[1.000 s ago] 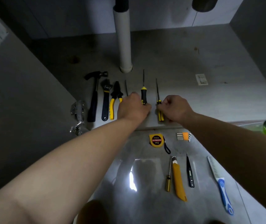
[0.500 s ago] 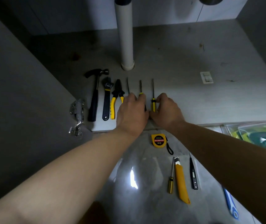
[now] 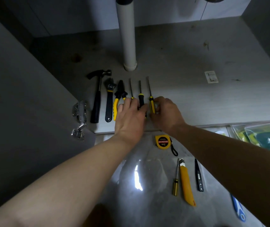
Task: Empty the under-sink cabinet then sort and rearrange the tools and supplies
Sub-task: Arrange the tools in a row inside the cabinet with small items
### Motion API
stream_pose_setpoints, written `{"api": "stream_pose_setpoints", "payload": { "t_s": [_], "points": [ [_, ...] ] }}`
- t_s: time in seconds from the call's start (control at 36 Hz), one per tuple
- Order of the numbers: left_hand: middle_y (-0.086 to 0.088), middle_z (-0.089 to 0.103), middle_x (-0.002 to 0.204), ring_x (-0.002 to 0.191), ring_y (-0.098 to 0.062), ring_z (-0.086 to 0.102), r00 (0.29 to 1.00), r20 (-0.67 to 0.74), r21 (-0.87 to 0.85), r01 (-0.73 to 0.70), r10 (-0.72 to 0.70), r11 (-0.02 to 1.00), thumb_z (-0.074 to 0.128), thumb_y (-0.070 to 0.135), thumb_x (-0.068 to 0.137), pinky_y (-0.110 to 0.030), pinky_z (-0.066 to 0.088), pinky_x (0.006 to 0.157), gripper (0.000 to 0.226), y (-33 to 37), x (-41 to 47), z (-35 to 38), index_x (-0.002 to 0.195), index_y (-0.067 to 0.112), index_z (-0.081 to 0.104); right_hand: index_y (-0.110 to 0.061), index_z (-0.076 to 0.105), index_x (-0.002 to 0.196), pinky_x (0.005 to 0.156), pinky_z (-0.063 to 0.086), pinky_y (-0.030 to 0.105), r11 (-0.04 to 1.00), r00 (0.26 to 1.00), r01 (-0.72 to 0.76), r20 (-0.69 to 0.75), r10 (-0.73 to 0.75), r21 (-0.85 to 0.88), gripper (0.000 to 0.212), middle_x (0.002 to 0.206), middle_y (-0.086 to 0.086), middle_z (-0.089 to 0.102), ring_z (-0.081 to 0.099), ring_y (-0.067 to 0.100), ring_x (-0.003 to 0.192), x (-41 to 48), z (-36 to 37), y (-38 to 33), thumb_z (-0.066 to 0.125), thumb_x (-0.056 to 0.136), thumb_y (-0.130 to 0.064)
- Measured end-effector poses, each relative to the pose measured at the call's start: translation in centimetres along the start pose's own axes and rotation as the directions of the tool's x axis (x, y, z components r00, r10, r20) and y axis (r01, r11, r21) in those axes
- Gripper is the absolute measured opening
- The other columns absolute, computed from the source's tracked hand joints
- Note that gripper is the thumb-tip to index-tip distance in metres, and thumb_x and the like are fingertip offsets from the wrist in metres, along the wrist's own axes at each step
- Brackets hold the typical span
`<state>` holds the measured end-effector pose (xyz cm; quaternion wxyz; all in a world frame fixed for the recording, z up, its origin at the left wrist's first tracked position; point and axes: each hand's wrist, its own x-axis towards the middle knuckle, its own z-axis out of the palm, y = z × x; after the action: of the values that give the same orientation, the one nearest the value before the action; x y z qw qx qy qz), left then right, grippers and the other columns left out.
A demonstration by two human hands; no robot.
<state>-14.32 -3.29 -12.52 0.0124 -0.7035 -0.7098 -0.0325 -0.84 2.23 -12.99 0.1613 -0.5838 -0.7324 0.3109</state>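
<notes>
Three screwdrivers lie side by side on the cabinet floor (image 3: pixel 196 102), shafts pointing to the back. My left hand (image 3: pixel 131 118) covers the handle of the leftmost screwdriver (image 3: pixel 131 87) and holds the black-handled middle screwdriver (image 3: pixel 141 97) between thumb and fingers. My right hand (image 3: pixel 167 115) pinches the yellow handle of the rightmost screwdriver (image 3: pixel 151 102). To their left lie pliers (image 3: pixel 119 92), an adjustable wrench (image 3: pixel 109 102) and a hammer (image 3: pixel 98 95), all parallel.
A white drain pipe (image 3: pixel 127 38) rises behind the row. A door hinge (image 3: pixel 80 115) sticks out at left. On the floor tiles lie a tape measure (image 3: pixel 162 142), a small screwdriver (image 3: pixel 175 184), a utility knife (image 3: pixel 186 184), a black pen tool (image 3: pixel 199 177) and plastic bags (image 3: pixel 262 136).
Both hands slid the middle and right screwdrivers leftward, closing the gaps in the row. The screwdrivers now lie close together beside the pliers.
</notes>
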Motion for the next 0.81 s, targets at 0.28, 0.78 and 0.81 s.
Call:
{"api": "stream_pose_setpoints", "payload": {
  "t_s": [0.28,0.78,0.81],
  "points": [
    [0.001,0.058,0.115,0.117,-0.026,0.042,1.0,-0.012,-0.068,0.01,-0.01,0.998,0.062,0.038,0.093,-0.037,0.034,0.099,0.034,0.1,0.6,0.0,0.127,0.035,0.059,-0.017,0.046,0.128,0.07,0.04,0.031,1.0,1.0,0.004,0.006,-0.004,0.011,0.048,0.103,0.005,0.05,0.054,0.024,0.088,-0.2,-0.4,0.4,0.065,0.084,-0.014],
    [-0.005,0.058,0.122,0.1,-0.02,0.065,0.872,-0.118,-0.774,0.219,-0.475,0.595,0.075,0.012,0.088,-0.032,0.052,0.096,0.041,-2.7,1.4,-1.7,0.127,0.021,0.068,-0.027,0.052,0.135,0.084,0.045,0.042,0.91,0.975,0.21,0.003,-0.224,-0.358,0.047,0.122,0.012,0.051,0.047,0.035,0.114,0.2,1.0,-3.3,0.059,0.089,-0.033],
    [-0.005,0.058,0.122,0.101,-0.021,0.065,0.871,-0.112,-0.771,0.228,-0.478,0.595,0.074,0.011,0.088,-0.032,0.051,0.097,0.041,-2.8,1.2,-1.6,0.127,0.02,0.068,-0.03,0.052,0.137,0.088,0.042,0.042,0.887,0.97,0.238,0.057,-0.235,-0.396,0.047,0.124,0.011,0.052,0.046,0.035,0.117,0.2,1.4,-3.8,0.057,0.091,-0.037]
  ]
}}
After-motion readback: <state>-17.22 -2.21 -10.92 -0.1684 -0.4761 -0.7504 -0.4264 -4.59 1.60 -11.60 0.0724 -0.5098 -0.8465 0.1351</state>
